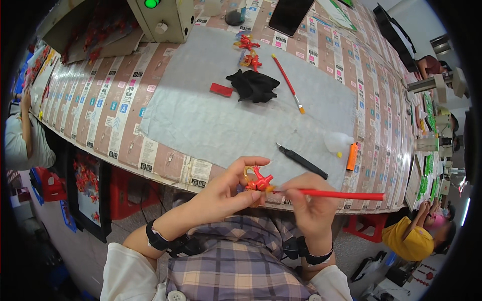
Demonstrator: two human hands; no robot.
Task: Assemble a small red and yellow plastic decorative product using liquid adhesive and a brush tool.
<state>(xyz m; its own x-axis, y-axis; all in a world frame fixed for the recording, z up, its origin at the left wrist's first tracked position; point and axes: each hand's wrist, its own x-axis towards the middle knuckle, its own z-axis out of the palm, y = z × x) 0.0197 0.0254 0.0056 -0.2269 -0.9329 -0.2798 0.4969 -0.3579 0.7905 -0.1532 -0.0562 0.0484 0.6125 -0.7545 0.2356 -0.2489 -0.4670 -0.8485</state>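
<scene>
Pinched in my left hand [228,189], just past the table's near edge, is a small glossy red figurine [259,180] with a yellowish translucent part. My right hand [315,204] grips a paintbrush [346,194] with a red handle, its bristles at the figurine's right side; whether they touch it I cannot tell. On the pale cloth [201,115] ahead lie a black craft knife [303,161], a second red brush [288,84], a crumpled black cloth [252,85] and a small red block [221,90]. Two more red figurines [250,61] rest beyond the black cloth.
A white squeeze bottle [337,142] and an orange object [352,156] lie at the cloth's right edge. A dark phone [291,15] and a beige machine [163,20] with a green light are at the back. A black tray [88,193] of red pieces is at lower left. Other people sit at both sides.
</scene>
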